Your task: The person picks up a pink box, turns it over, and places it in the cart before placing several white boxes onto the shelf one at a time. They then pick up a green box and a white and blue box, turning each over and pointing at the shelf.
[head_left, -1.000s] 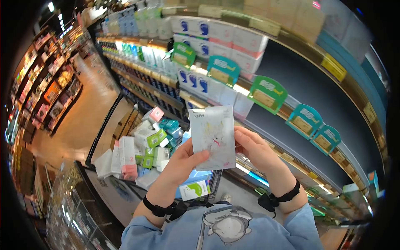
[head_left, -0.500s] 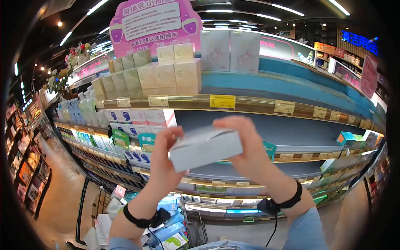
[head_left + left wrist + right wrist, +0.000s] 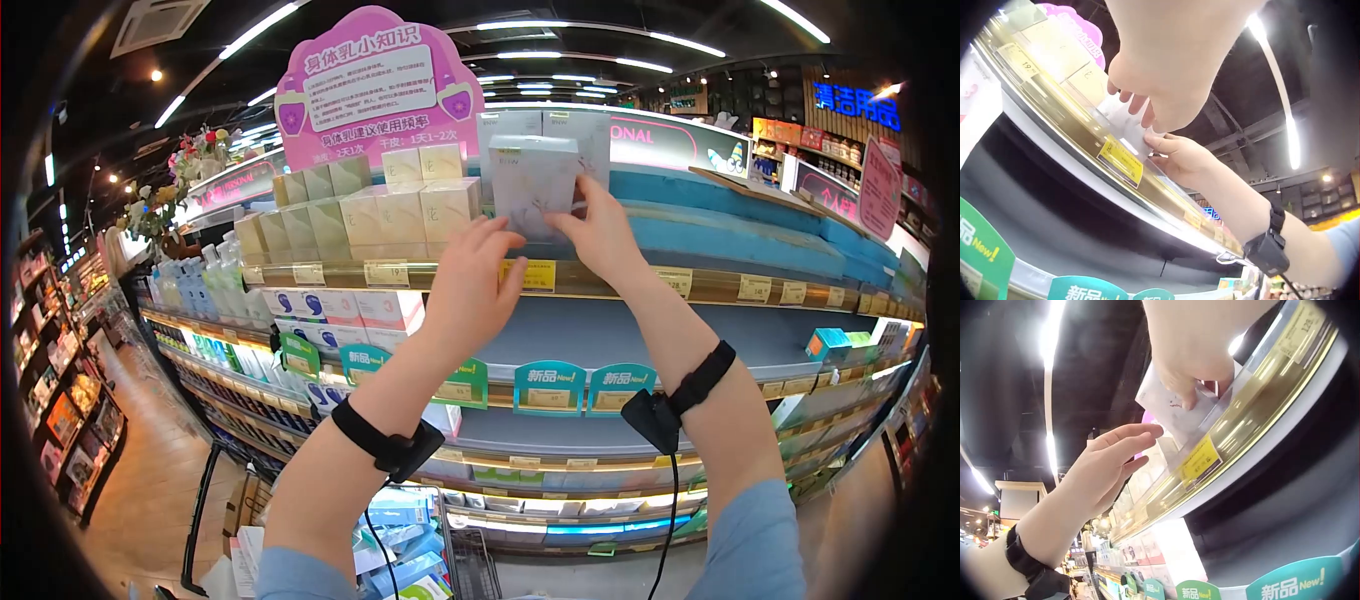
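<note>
A white box [image 3: 532,185] with a faint floral print stands upright on the top shelf, in front of two similar boxes [image 3: 592,128]. My right hand [image 3: 598,232] pinches its right side, thumb on the front face; the right wrist view shows this hand [image 3: 1194,365] on the box [image 3: 1175,409] just behind the shelf's clear front edge. My left hand [image 3: 475,275] is off to the box's lower left, fingers loosely bent and holding nothing, near the yellow price tag [image 3: 541,275]. In the right wrist view a gap shows between left hand [image 3: 1113,459] and box.
Cream boxes [image 3: 380,215] stand left of the white ones, below a pink sign [image 3: 380,90]. Blue shelf surface [image 3: 700,210] extends to the right. Lower shelves carry green tags [image 3: 548,386]. A cart [image 3: 470,550] with boxes [image 3: 405,540] stands below, beside the shelves.
The box has gone from both hands in front of me up to the top shelf, and is now upright. My left hand has let go of it; my right hand still holds it.
</note>
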A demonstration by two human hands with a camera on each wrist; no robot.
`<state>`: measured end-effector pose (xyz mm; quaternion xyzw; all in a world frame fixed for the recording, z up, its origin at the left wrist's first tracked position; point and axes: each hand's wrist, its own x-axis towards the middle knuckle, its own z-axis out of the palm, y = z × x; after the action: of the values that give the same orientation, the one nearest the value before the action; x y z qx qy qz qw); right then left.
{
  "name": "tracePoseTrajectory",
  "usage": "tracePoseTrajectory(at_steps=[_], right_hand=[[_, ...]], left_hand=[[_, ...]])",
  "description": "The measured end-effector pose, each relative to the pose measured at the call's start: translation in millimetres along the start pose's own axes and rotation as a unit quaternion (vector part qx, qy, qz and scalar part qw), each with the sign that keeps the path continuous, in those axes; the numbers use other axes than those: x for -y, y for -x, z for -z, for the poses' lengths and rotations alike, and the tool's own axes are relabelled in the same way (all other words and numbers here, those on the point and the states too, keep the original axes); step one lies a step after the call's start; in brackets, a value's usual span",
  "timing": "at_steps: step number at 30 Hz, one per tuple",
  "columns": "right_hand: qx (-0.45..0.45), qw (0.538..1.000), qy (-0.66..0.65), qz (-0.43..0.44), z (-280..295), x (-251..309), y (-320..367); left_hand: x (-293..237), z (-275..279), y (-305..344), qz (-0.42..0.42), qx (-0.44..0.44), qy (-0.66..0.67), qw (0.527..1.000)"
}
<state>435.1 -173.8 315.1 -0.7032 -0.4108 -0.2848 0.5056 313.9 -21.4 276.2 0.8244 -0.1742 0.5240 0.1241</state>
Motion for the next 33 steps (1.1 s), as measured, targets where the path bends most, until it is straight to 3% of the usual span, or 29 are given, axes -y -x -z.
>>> tracePoseTrajectory(at_steps=[1, 4, 7, 14, 16, 26, 28, 31, 33], right_hand=[[0.046, 0.998, -0.008, -0.036, 0.0, -0.9, -2.3], [0.068, 0.995, 0.067, -0.015, -6.0, -8.4, -12.0], [0.016, 0.996, 0.083, -0.032, -12.0, -4.6, -13.6], [0.044, 0.993, 0.071, -0.085, -17.2, -2.5, -20.1], [0.022, 0.992, 0.112, -0.047, -20.3, -6.1, -21.2], [0.033, 0.993, 0.109, -0.036, -21.5, -14.1, -22.1], [-0.03, 0.99, 0.136, 0.034, -18.5, -13.4, -18.0], [-0.064, 0.993, 0.096, 0.02, -0.5, 11.4, -4.0], [-0.101, 0.992, 0.026, 0.073, 0.7, 19.6, 11.4]], left_hand=[[0.4, -1.9, 1.5, -0.01, 0.007, -0.025, 1.0], [-0.4, -7.2, 3.8, -0.03, 0.024, -0.065, 0.997], [0.6, -11.1, 1.8, -0.035, 0.037, -0.091, 0.995], [-0.3, -14.6, -11.2, 0.011, 0.07, -0.084, 0.994], [-0.2, -14.8, -13.7, 0.011, 0.073, -0.094, 0.993], [-0.7, -13.5, -12.4, 0.021, 0.081, -0.12, 0.989], [-3.2, -6.5, -9.9, 0.023, 0.07, -0.109, 0.991], [-14.9, 22.3, 2.0, 0.003, 0.022, -0.08, 0.997], [-23.4, 53.3, 17.6, 0.0, 0.005, -0.074, 0.997]])
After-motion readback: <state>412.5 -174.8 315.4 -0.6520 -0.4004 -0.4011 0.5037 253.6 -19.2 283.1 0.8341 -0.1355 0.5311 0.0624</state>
